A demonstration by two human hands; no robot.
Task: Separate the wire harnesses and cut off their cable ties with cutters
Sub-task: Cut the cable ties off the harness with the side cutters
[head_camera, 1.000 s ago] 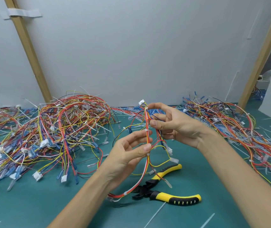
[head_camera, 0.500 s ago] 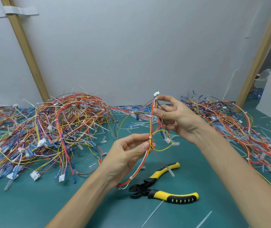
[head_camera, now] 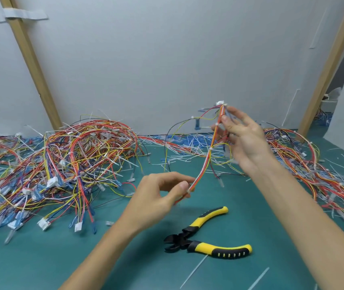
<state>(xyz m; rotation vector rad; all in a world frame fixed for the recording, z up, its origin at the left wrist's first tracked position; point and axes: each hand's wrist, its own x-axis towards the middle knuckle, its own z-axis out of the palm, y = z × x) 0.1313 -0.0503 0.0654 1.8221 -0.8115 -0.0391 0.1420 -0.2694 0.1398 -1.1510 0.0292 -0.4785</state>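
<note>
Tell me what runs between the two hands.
In the head view, a red, orange and yellow wire harness spans from the left hand up to the right hand, with a white cable tie midway.

Holds one harness [head_camera: 205,162] up over the middle of the surface [head_camera: 41,264]: lower end pinched by the left hand [head_camera: 158,197], nearer and lower; upper end gripped by the right hand [head_camera: 242,139], farther back and higher. Just in front of the left hand, flat on the surface — the cutters [head_camera: 206,241], head pointing left, handles splayed to the right. To the left, sprawling out to the edge, the left pile [head_camera: 66,164] of harnesses. To the right, behind the right forearm, the right pile [head_camera: 313,164]. Between the two piles, along the foot of the back wall [head_camera: 166,59] — a litter of cut ties [head_camera: 187,147]. Against the wall, one leaning post [head_camera: 33,65] behind the left pile, a second post [head_camera: 330,65] behind the right.
</note>
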